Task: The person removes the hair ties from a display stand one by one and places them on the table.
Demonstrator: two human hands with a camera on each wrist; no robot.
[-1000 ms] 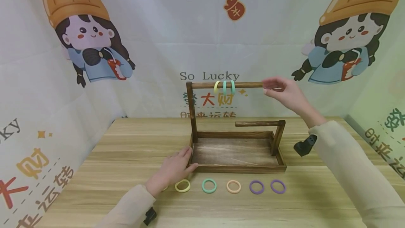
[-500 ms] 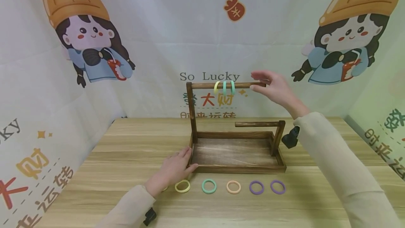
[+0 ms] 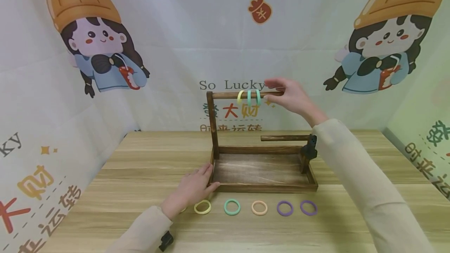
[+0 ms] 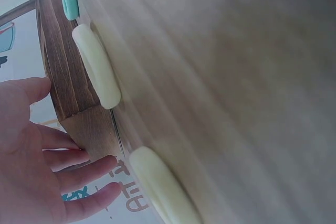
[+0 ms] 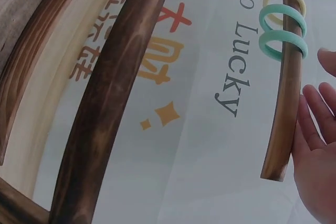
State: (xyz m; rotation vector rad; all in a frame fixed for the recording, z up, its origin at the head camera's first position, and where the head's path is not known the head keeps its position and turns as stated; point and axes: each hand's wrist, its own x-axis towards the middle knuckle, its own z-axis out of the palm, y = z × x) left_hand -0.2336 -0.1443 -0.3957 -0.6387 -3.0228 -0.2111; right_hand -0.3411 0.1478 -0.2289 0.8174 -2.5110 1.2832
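The right hand (image 3: 291,97) has slid along the top rod (image 3: 228,95) toward the hanging rings (image 3: 249,97), fingers loose and holding nothing, while the left hand (image 3: 191,188) rests flat against the wooden stand (image 3: 263,186).

Three rings hang on the upper bar (image 3: 228,95) just beside the right hand's fingers (image 3: 273,86): one yellow ring (image 3: 240,97) and two green rings (image 3: 249,97). Five rings lie on the worktop (image 3: 140,159) beside the left hand's fingers (image 3: 207,169): one yellow (image 3: 202,207), one green (image 3: 232,207), one peach (image 3: 259,207), two purple (image 3: 284,208). One wooden rack (image 3: 261,186) carries two bars.
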